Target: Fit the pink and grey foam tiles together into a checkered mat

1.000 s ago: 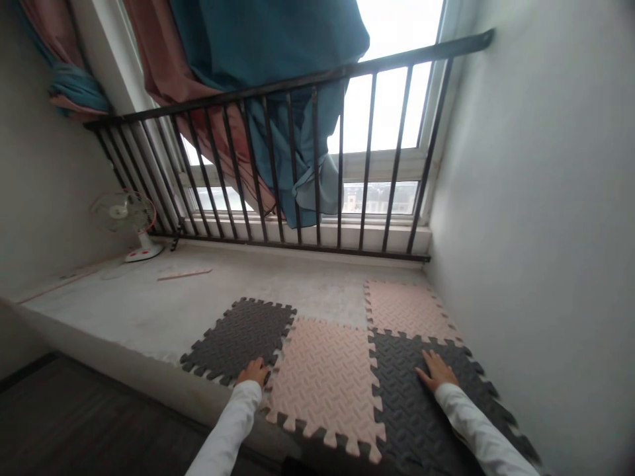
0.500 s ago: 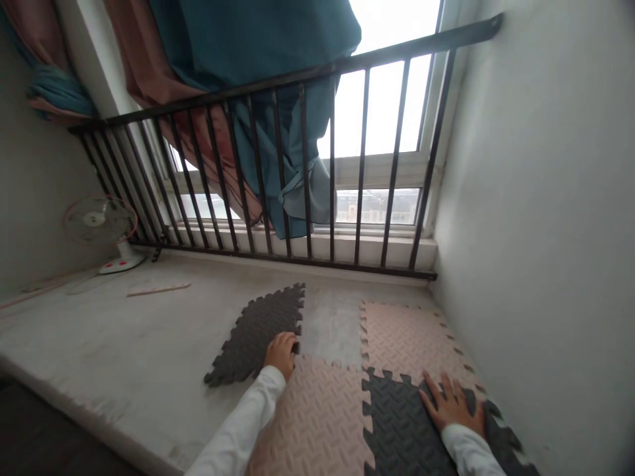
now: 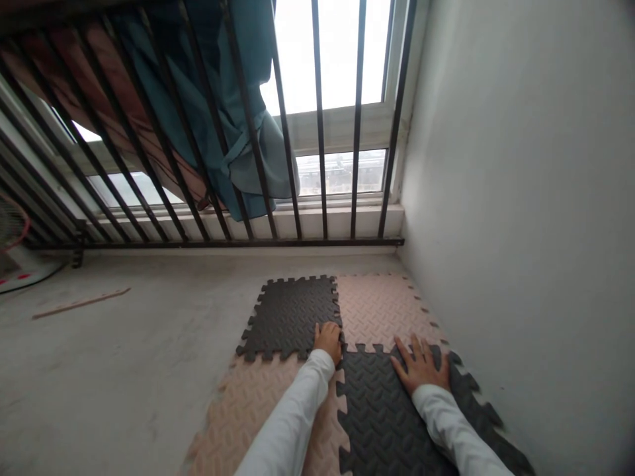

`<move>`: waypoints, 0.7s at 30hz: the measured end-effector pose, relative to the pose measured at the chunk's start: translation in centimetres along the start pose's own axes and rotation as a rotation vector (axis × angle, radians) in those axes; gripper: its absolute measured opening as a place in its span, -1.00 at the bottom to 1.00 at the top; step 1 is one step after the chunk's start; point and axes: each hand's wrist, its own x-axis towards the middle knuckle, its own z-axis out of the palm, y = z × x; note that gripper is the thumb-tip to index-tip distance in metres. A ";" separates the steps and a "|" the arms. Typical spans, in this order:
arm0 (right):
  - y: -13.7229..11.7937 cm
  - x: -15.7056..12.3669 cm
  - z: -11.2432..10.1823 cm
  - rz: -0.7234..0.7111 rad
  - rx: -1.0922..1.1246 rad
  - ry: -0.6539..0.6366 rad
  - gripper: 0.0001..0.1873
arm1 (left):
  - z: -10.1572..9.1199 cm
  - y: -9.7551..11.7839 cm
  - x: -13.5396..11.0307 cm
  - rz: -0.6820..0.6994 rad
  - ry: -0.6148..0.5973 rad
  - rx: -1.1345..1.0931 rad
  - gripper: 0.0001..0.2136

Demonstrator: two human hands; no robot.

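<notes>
My left hand (image 3: 328, 342) is closed on the near right corner of a dark grey foam puzzle mat tile (image 3: 292, 314), which lies flat, its toothed edges meeting two pink tiles. Spread flat, my right hand (image 3: 421, 365) rests across the seam between a second dark grey tile (image 3: 387, 403) and the far pink tile (image 3: 380, 307). The near pink tile (image 3: 248, 403) lies partly under my left sleeve. Whether the teeth at the held corner are locked cannot be seen beneath my fingers.
A white wall (image 3: 520, 198) borders the mat on the right. Dark railing bars (image 3: 321, 132) stand behind it, before a window and a blue-pink curtain (image 3: 198, 112). On the concrete floor (image 3: 124, 370) are a thin wooden strip (image 3: 82, 303) and a fan (image 3: 12, 248).
My left hand has moved the dark grey tile rightward and turned it into the gap beside the far pink tile. My right hand stays spread on the mat. The view has tilted down.
</notes>
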 end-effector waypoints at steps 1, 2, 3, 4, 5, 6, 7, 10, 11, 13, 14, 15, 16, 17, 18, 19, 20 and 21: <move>0.1 0.0 0.2 -0.006 -0.005 0.003 -0.45 | 0.0 -0.1 0.1 0.009 -0.015 0.004 -0.66; 0.1 0.1 0.3 -0.001 -0.017 0.004 -0.45 | 0.0 -0.2 0.2 0.019 -0.029 0.006 -0.65; 0.1 0.2 0.5 0.007 -0.031 0.004 -0.45 | 0.0 -0.4 0.3 0.032 -0.044 0.008 -0.64; 0.1 0.3 0.7 0.019 -0.043 0.001 -0.45 | 0.0 -0.5 0.5 0.045 -0.056 0.007 -0.63; 0.1 0.3 0.9 0.028 -0.050 -0.003 -0.45 | -0.1 -0.6 0.7 0.055 -0.063 0.004 -0.63; 0.1 0.4 0.9 0.032 -0.050 -0.005 -0.45 | -0.1 -0.8 0.8 0.060 -0.064 0.000 -0.63; 0.1 0.4 0.9 0.029 -0.046 -0.004 -0.45 | -0.1 -0.9 1.0 0.061 -0.060 -0.004 -0.63; 0.1 0.1 0.4 -0.002 -0.026 0.010 -0.45 | 0.0 -1.0 1.3 0.071 -0.051 -0.019 -0.63; 0.1 0.0 0.2 -0.009 -0.024 0.011 -0.45 | 0.1 -1.0 1.4 0.076 -0.048 -0.025 -0.63; 0.1 -0.1 -0.4 -0.009 -0.024 -0.002 -0.45 | 0.1 -1.0 1.6 0.086 -0.042 -0.037 -0.64; 0.1 -0.2 -0.6 -0.005 -0.025 -0.011 -0.45 | 0.1 -1.1 1.7 0.088 -0.039 -0.042 -0.64; 0.0 -0.3 -0.8 -0.002 -0.025 -0.020 -0.45 | 0.2 -1.1 1.8 0.088 -0.035 -0.047 -0.64; 0.0 -0.3 -0.9 0.002 -0.025 -0.027 -0.45 | 0.2 -1.1 1.8 0.087 -0.030 -0.050 -0.64; 0.0 -0.3 -1.0 0.004 -0.025 -0.032 -0.45 | 0.2 -1.2 1.9 0.084 -0.025 -0.052 -0.64; 0.0 -0.3 -1.0 0.004 -0.024 -0.033 -0.45 | 0.2 -1.2 1.8 0.081 -0.019 -0.051 -0.65; 0.0 -0.3 -1.0 0.004 -0.023 -0.032 -0.45 | 0.2 -1.2 1.8 0.077 -0.014 -0.049 -0.66; 0.0 -0.2 -1.0 0.004 -0.021 -0.030 -0.45 | 0.2 -1.3 1.8 0.073 -0.009 -0.046 -0.66; 0.0 -0.2 -0.9 0.003 -0.019 -0.028 -0.45 | 0.2 -1.3 1.7 0.069 -0.005 -0.043 -0.67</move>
